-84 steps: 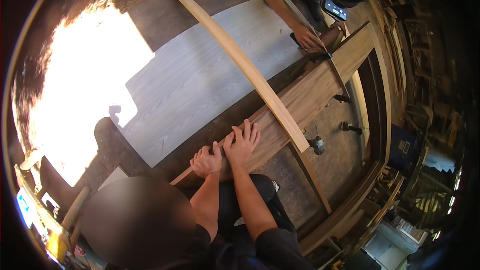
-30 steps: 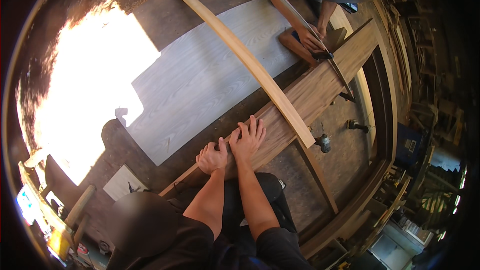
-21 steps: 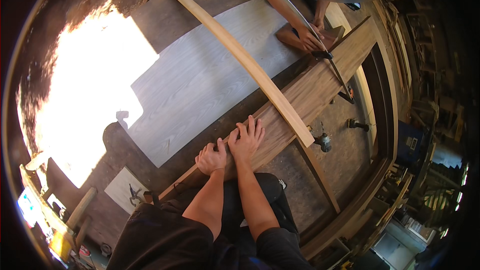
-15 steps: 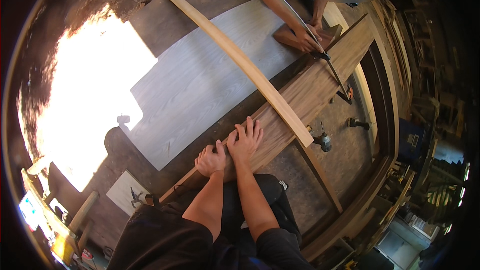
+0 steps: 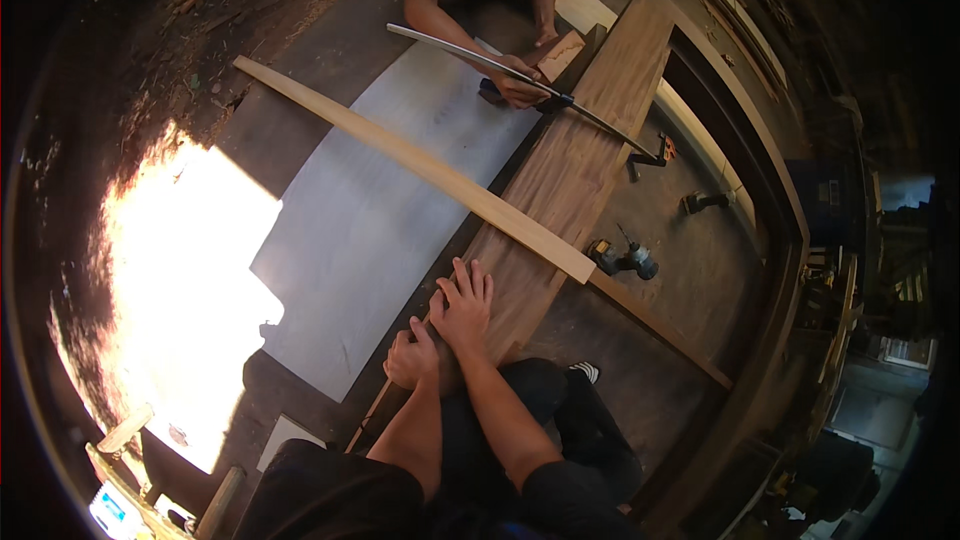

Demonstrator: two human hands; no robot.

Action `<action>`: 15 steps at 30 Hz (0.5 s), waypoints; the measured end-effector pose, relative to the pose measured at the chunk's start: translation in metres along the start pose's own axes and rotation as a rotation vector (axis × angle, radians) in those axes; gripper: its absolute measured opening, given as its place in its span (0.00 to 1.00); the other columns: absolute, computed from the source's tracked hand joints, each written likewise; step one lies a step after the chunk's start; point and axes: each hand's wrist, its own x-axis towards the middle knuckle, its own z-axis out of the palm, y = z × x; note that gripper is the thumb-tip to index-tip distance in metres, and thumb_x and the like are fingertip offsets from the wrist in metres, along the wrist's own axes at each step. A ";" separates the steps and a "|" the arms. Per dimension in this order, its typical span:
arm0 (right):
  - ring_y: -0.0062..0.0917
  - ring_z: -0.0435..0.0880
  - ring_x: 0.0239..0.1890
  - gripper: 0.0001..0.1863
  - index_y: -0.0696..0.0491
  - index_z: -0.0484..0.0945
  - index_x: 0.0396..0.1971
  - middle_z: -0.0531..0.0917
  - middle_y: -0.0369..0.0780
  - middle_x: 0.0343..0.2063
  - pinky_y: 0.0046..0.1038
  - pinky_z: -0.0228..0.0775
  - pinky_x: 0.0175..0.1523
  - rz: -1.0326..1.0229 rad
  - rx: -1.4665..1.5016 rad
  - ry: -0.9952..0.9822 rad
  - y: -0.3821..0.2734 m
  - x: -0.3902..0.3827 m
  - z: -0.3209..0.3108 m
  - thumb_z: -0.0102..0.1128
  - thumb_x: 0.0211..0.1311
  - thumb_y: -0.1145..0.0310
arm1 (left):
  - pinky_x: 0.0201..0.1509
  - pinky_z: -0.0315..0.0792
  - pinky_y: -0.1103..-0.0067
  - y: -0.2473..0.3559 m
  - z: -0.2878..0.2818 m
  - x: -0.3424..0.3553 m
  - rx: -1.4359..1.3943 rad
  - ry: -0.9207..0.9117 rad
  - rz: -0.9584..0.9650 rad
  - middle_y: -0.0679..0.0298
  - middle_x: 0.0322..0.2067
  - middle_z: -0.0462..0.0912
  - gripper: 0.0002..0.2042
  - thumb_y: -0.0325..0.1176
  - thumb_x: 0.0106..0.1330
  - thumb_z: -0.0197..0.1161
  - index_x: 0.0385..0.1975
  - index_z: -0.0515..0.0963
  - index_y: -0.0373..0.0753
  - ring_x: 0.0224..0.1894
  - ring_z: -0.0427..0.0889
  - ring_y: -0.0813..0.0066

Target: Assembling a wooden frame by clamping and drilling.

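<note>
A wide brown wooden board (image 5: 575,180) runs from close to my body toward the far right. My left hand (image 5: 411,356) is closed over its left edge at the near end, thumb up, fingertips hidden. Just ahead, my right hand (image 5: 464,308) lies flat on the board, fingers stretched out. A long pale wood strip (image 5: 420,162) crosses on top of the board, beyond my hands. Farther off, a co-worker's hand (image 5: 522,90) holds a long bar clamp (image 5: 600,123) that lies across the board. A reddish wood block (image 5: 560,57) sits beside that hand.
A pale grey wood-grain panel (image 5: 370,180) lies left of the board. On the right, a cordless drill (image 5: 630,258) and another power tool (image 5: 705,202) lie inside a dark wooden frame (image 5: 795,240). A brown crosspiece (image 5: 665,332) extends from the board toward the frame.
The view has shifted, with the scene turned somewhat. The co-worker's clamp sits at a flatter angle, and the co-worker's hand has moved along it. My hands keep their places on the board.
</note>
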 end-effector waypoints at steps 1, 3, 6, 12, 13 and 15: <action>0.48 0.70 0.69 0.11 0.49 0.87 0.39 0.78 0.42 0.63 0.57 0.57 0.71 0.027 -0.011 0.030 0.006 -0.002 -0.002 0.64 0.55 0.67 | 0.52 0.73 0.64 0.003 0.001 -0.004 -0.001 -0.005 0.042 0.59 0.29 0.89 0.25 0.58 0.69 0.56 0.26 0.87 0.42 0.35 0.86 0.57; 0.48 0.70 0.69 0.11 0.49 0.87 0.39 0.80 0.42 0.61 0.58 0.55 0.72 0.025 0.116 0.025 0.022 -0.002 -0.011 0.64 0.56 0.67 | 0.52 0.73 0.64 0.012 0.001 -0.013 -0.011 -0.061 -0.031 0.58 0.30 0.89 0.27 0.60 0.70 0.53 0.28 0.89 0.42 0.36 0.87 0.55; 0.42 0.82 0.57 0.11 0.52 0.86 0.40 0.86 0.43 0.51 0.46 0.71 0.62 0.128 0.285 0.028 0.011 -0.002 -0.045 0.65 0.58 0.70 | 0.51 0.74 0.61 0.004 -0.005 -0.008 0.006 -0.109 -0.050 0.56 0.32 0.90 0.30 0.62 0.71 0.49 0.32 0.89 0.42 0.38 0.87 0.51; 0.38 0.89 0.45 0.10 0.54 0.86 0.41 0.89 0.45 0.40 0.36 0.81 0.52 0.169 0.218 0.064 0.049 -0.033 -0.196 0.66 0.59 0.72 | 0.49 0.77 0.55 0.012 -0.028 -0.019 0.014 -0.126 0.023 0.52 0.36 0.90 0.34 0.65 0.73 0.44 0.38 0.89 0.39 0.41 0.87 0.47; 0.39 0.89 0.46 0.11 0.54 0.86 0.42 0.89 0.45 0.42 0.37 0.80 0.51 0.197 0.181 0.070 0.058 -0.041 -0.229 0.65 0.59 0.72 | 0.49 0.77 0.55 0.010 -0.028 -0.019 0.018 -0.113 0.031 0.52 0.36 0.90 0.34 0.64 0.73 0.44 0.38 0.88 0.38 0.42 0.87 0.47; 0.41 0.88 0.47 0.13 0.54 0.86 0.45 0.88 0.45 0.45 0.39 0.79 0.53 0.285 0.020 -0.038 0.084 -0.070 -0.286 0.65 0.60 0.69 | 0.50 0.77 0.55 0.009 -0.025 -0.024 0.016 -0.110 0.046 0.52 0.36 0.90 0.34 0.64 0.73 0.44 0.38 0.89 0.39 0.42 0.87 0.47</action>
